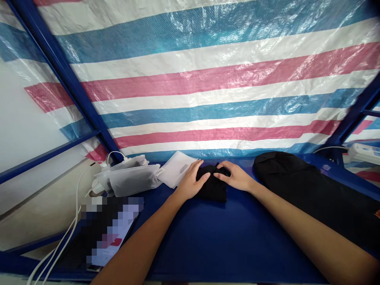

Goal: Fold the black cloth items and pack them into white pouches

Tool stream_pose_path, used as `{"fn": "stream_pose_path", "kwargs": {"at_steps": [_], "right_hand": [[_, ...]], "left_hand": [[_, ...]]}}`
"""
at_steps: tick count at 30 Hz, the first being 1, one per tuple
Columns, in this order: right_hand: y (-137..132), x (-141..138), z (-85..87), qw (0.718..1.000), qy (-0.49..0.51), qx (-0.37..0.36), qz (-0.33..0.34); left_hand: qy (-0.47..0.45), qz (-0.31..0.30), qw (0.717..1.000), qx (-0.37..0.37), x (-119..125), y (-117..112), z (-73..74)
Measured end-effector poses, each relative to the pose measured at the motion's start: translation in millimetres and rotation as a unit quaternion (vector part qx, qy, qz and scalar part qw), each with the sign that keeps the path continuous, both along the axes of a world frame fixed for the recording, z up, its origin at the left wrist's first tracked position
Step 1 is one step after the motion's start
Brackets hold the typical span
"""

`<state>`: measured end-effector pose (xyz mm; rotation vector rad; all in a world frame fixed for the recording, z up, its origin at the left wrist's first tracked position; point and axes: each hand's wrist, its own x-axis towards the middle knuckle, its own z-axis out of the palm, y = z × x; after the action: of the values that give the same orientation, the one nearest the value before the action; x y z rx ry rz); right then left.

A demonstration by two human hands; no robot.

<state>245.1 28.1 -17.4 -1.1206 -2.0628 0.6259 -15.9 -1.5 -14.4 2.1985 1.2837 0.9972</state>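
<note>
A small bundle of folded black cloth point(211, 190) lies on the blue tabletop point(231, 237) in the middle of the head view. My left hand point(190, 180) grips its left side, thumb on top and fingers along the far edge. On the other side, my right hand point(236, 176) holds the upper right part between thumb and fingers. The two thumbs almost meet over the cloth. What kind of garment or cover it is cannot be made out. Just beyond my left hand lies a flat white translucent packet point(175, 168) with a printed label.
Frosted plastic bags point(133, 178) and white cables point(77, 198) are at the left, near a blurred screen device point(115, 233). A long black fabric item point(293, 186) lies at right. A power strip point(363, 153) sits far right. Striped sheeting point(208, 79) hangs behind, between blue metal posts point(68, 83).
</note>
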Motion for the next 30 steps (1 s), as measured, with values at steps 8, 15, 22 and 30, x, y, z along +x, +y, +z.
{"fn": "stream_pose_path", "kwargs": {"at_steps": [8,15,22,30], "right_hand": [[2.3,3.2,-1.7,0.997,0.031,-0.072,0.025],[0.1,-1.7,-4.1,0.998,0.022,-0.054,0.024],[-0.2,-0.4,-0.2,0.998,-0.001,-0.05,-0.041],[-0.4,2.8,4.0,0.994,-0.096,-0.058,-0.017]], "left_hand": [[-0.033,-0.033,0.998,-0.046,-0.1,3.4,4.5],[0.005,-0.029,0.999,-0.019,-0.1,2.1,0.5],[0.059,-0.029,0.997,-0.028,-0.6,0.0,3.5],[0.044,-0.067,0.995,-0.059,2.0,-3.6,10.6]]}}
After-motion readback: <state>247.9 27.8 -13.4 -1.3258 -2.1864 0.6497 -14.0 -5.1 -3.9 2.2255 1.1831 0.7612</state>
